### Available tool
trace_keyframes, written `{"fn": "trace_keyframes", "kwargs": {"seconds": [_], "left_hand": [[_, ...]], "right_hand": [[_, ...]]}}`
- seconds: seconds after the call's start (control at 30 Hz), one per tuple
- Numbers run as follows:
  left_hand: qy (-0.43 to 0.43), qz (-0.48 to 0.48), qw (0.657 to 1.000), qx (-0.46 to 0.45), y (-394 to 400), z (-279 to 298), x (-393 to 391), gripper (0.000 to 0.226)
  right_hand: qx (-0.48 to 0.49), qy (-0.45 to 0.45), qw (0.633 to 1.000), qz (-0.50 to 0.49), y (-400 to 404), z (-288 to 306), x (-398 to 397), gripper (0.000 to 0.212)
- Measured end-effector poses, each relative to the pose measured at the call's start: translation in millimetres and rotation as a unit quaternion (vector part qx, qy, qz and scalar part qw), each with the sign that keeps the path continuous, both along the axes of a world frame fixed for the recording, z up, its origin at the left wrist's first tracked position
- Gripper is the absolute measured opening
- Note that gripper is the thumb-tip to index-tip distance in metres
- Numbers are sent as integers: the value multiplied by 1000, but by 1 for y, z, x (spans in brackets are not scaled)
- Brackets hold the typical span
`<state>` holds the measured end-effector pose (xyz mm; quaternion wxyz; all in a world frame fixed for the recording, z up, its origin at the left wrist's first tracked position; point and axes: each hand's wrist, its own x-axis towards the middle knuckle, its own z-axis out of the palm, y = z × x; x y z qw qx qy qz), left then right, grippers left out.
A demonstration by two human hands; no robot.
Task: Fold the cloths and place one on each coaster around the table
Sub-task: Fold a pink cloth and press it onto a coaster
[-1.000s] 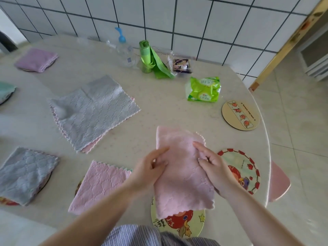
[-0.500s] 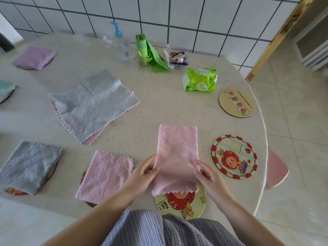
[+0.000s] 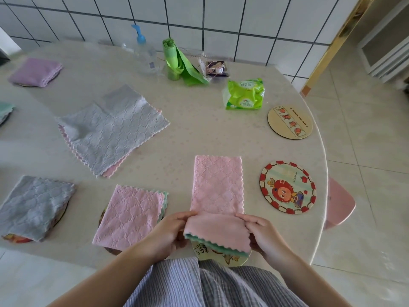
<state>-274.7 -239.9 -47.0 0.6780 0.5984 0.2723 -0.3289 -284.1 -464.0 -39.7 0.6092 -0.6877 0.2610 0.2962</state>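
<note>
Head view showed both hands at the near edge of the round table [image 3: 199,138], working one pink cloth [image 3: 218,185]. The left hand [image 3: 170,233] pinched the cloth's near left corner and the right hand [image 3: 263,235] pinched its near right corner, fingers curled round the fabric, the two hands set apart by the cloth's width. The near end was lifted and turned toward the far side, showing a green scalloped underside, while the far part lay flat on the table as a long strip. Under the lifted end lay a yellow coaster [image 3: 221,255], partly hidden.

Just right of the strip sat a bare red-rimmed coaster [image 3: 287,187], and farther right and far a bare tan coaster [image 3: 290,121]. Left of the hands a folded pink cloth [image 3: 130,218] covered a coaster, and farther left a folded grey cloth [image 3: 35,207] covered another. A purple folded cloth [image 3: 35,70] lay at the far left on a coaster. Near the middle left, a stack of unfolded cloths [image 3: 110,129] rested with grey on top and pink beneath.

Along the far side stood a pump bottle [image 3: 143,56], a green bag roll [image 3: 174,60] and a green packet [image 3: 243,94].
</note>
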Motion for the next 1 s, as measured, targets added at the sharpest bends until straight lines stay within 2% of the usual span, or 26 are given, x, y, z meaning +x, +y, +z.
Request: {"fn": "trace_keyframes", "kwargs": {"seconds": [0.07, 0.17, 0.37, 0.5, 0.7, 0.8, 0.93, 1.0], "left_hand": [[26, -19, 999, 21, 1, -2, 5, 35], [-5, -70, 996, 62, -1, 2, 20, 32], [-79, -75, 988, 111, -8, 5, 68, 20], [-92, -73, 983, 142, -11, -6, 99, 32], [-49, -105, 980, 160, -10, -21, 114, 34], [-57, -146, 971, 180, -6, -24, 115, 35], [-149, -194, 934, 262, 2, -35, 118, 35], [-200, -170, 923, 282, 3, -38, 120, 16]], "right_hand": [[43, 26, 998, -23, -3, 0, 3, 38], [57, 27, 998, -16, -7, 1, 13, 37], [-19, 4, 999, -34, -8, 1, 58, 20], [-51, -4, 998, -47, -10, -5, 89, 13], [-82, 1, 996, -34, -8, -17, 107, 22], [-98, 0, 995, -32, -7, -22, 103, 25], [-187, -71, 980, 25, -5, -24, 103, 23], [-229, -129, 963, 57, -4, -22, 108, 21]]}}
